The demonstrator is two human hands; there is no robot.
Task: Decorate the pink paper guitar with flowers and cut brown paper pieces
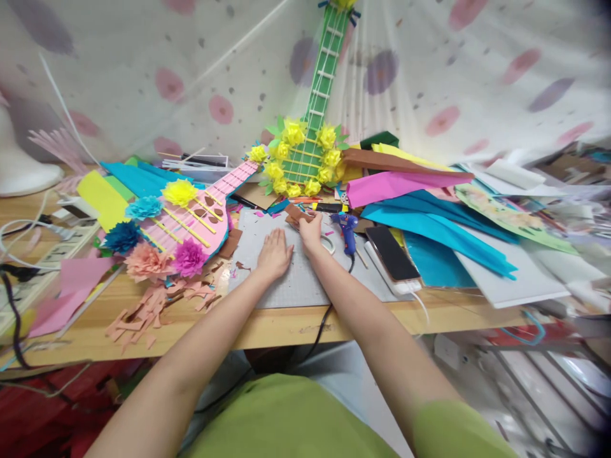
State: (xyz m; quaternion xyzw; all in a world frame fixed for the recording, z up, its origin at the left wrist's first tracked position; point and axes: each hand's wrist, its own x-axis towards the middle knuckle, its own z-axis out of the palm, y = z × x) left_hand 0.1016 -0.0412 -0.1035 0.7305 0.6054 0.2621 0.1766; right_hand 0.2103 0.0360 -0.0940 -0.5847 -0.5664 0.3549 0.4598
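Observation:
My left hand [275,256] lies flat on the grey mat [281,296], its fingers stretched out and nothing in it. Beside it, my right hand [312,230] is closed on a piece of brown paper [296,215] near the mat's far edge. Close to the right wrist lies a roll of tape [329,244], partly covered by the forearm. A blue glue gun [348,234] rests just to the right of that hand. Behind the hand is a yellow and black cutter [329,207]. Small brown scraps [242,266] are strewn left of my left hand.
A pink paper lute [191,222] with paper flowers lies at left, above peach scraps [143,312]. Against the curtain leans a green paper banjo [305,159]. Coloured paper sheets [439,222] and a phone [392,253] on a white block occupy the right. The glue gun's black cord [326,315] crosses the table edge.

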